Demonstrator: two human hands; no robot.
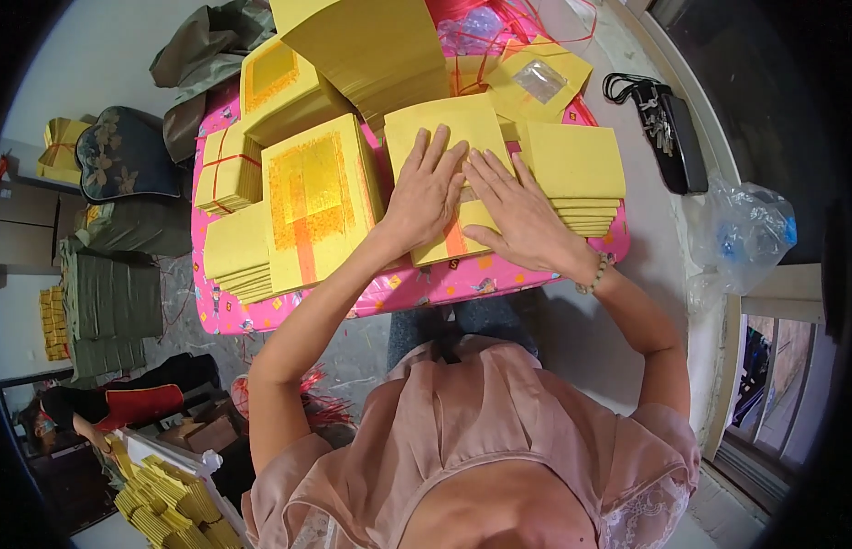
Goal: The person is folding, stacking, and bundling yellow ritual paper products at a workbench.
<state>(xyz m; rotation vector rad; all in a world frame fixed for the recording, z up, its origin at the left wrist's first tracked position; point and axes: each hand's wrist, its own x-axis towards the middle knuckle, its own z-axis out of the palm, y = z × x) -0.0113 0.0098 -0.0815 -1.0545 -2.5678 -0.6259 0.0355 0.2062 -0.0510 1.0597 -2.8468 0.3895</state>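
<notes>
My left hand and my right hand lie flat, side by side, on a yellow paper sheet. Their fingers are stretched out and nearly meet at the middle. Beneath the palms, an orange stripe shows on the front part of the paper. Left of my hands stands a thick yellow paper stack, its top marked with a gold square and orange border. Beside my right hand sits a layered stack of folded yellow paper. Another folded stack is at the left.
All this rests on a table with a pink patterned cover. Behind rises a tall yellow paper pile; a red-tied bundle stands left. Keys and a clear plastic bag lie right. Another person works at lower left.
</notes>
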